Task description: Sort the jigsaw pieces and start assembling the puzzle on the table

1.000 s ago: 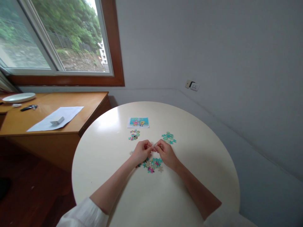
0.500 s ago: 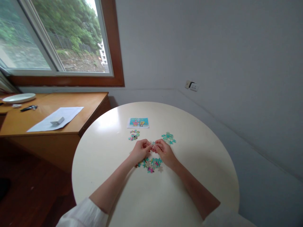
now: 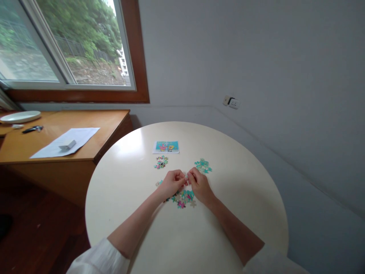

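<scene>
My left hand (image 3: 174, 182) and my right hand (image 3: 198, 183) meet above the table, fingertips pinched together on a small jigsaw puzzle piece (image 3: 186, 176). Only a pale bit of that piece shows between the fingers. Beneath my wrists lies a mixed pile of puzzle pieces (image 3: 181, 204) in teal, pink and beige, partly covered by my left hand. Beyond my right hand sits a heap of teal puzzle pieces (image 3: 203, 166). A smaller multicoloured heap of pieces (image 3: 161, 162) rests beyond my left hand, below a picture card (image 3: 166, 147) with cartoon figures.
Everything rests on a round cream table (image 3: 239, 220). To the left stands a wooden desk (image 3: 108, 121) bearing a white sheet of paper (image 3: 82, 135), a small white block (image 3: 67, 144) and a white plate (image 3: 21, 117). A wall with a socket (image 3: 234, 103) bounds the right side.
Both hands shift slightly with the piece between them, and less of it shows now. My right fingers have curled in more. The heaps stay put; the view moves a little.
</scene>
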